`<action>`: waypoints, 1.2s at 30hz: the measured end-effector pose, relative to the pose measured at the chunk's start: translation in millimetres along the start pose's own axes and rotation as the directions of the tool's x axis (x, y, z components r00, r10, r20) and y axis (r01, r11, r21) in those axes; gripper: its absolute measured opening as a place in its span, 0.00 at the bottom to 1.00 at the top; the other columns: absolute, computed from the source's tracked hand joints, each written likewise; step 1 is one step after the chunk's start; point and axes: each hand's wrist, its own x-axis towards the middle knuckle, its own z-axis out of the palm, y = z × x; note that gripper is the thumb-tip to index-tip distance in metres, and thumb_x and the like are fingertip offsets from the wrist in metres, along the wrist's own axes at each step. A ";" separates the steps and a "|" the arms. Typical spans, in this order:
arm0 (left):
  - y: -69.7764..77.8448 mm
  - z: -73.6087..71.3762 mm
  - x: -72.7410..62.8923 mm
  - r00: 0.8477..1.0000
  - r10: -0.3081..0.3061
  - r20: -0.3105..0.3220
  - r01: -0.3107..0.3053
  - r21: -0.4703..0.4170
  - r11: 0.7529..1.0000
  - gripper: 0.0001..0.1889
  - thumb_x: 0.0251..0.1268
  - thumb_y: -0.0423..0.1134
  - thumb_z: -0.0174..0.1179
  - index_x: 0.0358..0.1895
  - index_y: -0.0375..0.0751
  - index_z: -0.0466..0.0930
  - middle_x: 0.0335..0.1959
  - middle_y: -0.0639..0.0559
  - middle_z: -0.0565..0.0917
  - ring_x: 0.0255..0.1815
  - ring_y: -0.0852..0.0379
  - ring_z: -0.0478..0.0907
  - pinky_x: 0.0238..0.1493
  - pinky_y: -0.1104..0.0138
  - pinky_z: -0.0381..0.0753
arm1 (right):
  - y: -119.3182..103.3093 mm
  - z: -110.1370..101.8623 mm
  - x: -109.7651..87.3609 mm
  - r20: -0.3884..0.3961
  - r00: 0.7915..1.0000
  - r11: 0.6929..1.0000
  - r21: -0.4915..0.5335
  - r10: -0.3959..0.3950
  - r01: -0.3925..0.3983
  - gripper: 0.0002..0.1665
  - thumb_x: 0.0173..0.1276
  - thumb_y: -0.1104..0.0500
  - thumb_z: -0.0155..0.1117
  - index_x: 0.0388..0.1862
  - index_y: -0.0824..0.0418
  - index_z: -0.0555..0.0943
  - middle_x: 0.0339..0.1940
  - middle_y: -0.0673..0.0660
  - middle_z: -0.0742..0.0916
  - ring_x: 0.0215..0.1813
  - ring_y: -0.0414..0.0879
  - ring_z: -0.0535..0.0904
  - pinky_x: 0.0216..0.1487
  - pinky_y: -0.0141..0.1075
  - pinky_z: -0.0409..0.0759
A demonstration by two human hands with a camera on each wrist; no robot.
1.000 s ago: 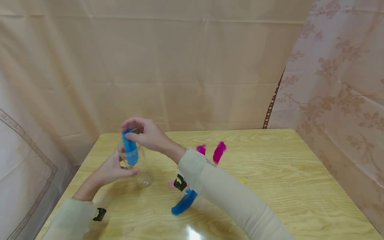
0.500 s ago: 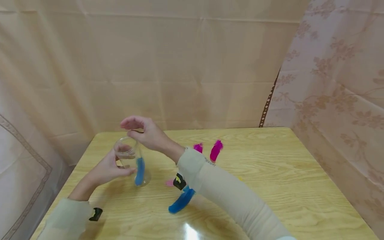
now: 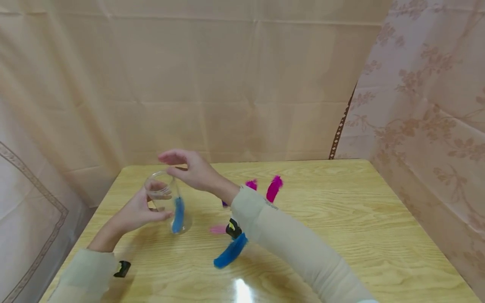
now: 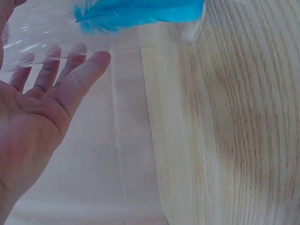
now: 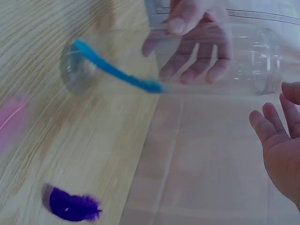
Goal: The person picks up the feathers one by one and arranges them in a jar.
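Observation:
My left hand (image 3: 138,211) grips a tall clear jar (image 3: 169,203) with a ridged mouth, fingers curled round its side. The jar stands at the left of the table. Inside it, low down, leans a blue feather (image 3: 178,214); in the right wrist view this feather (image 5: 117,71) slants from the base. My right hand (image 3: 194,170) hovers by the jar's mouth with loosely bent fingers and holds nothing. In the left wrist view the left hand's thumb and fingers (image 4: 77,86) lie along the jar's wall.
On the wooden table (image 3: 341,235) lie another blue feather (image 3: 230,251), a pale pink feather (image 3: 217,229) and two magenta feathers (image 3: 274,188). A purple feather (image 5: 72,206) shows in the right wrist view. The right sleeve (image 3: 288,235) covers part of the table. Curtains hang behind.
The right hand let go of the blue feather at the jar's mouth, and it dropped to the bottom. Since then the right hand has shifted slightly right. The left hand keeps its grip.

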 end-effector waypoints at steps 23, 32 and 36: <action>0.5 2.6 -0.4 1.000 -0.023 0.002 0.023 0.008 1.000 0.39 0.58 0.31 0.74 0.65 0.38 0.55 0.64 0.31 0.65 0.64 0.29 0.72 0.47 0.61 0.86 | 14.6 -24.5 -33.9 0.184 0.968 0.950 -0.294 0.169 -0.110 0.26 0.77 0.60 0.62 0.72 0.59 0.74 0.70 0.53 0.78 0.69 0.47 0.74 0.65 0.38 0.76; 1.4 3.7 -2.4 1.000 -0.029 0.000 0.029 0.023 0.999 0.39 0.59 0.32 0.74 0.65 0.35 0.55 0.65 0.33 0.65 0.64 0.31 0.72 0.47 0.62 0.85 | 22.1 -25.2 -54.2 0.455 0.847 0.817 -0.574 0.275 0.043 0.30 0.75 0.55 0.65 0.73 0.60 0.73 0.70 0.55 0.78 0.72 0.47 0.70 0.72 0.35 0.67; 1.4 4.1 -2.2 1.000 -0.023 -0.003 0.023 0.030 0.999 0.39 0.59 0.32 0.74 0.64 0.35 0.55 0.64 0.34 0.66 0.63 0.32 0.73 0.46 0.63 0.85 | 30.3 -19.9 -65.7 0.520 0.776 0.782 -0.621 0.357 0.056 0.29 0.74 0.58 0.66 0.71 0.60 0.74 0.69 0.55 0.78 0.72 0.47 0.70 0.71 0.34 0.67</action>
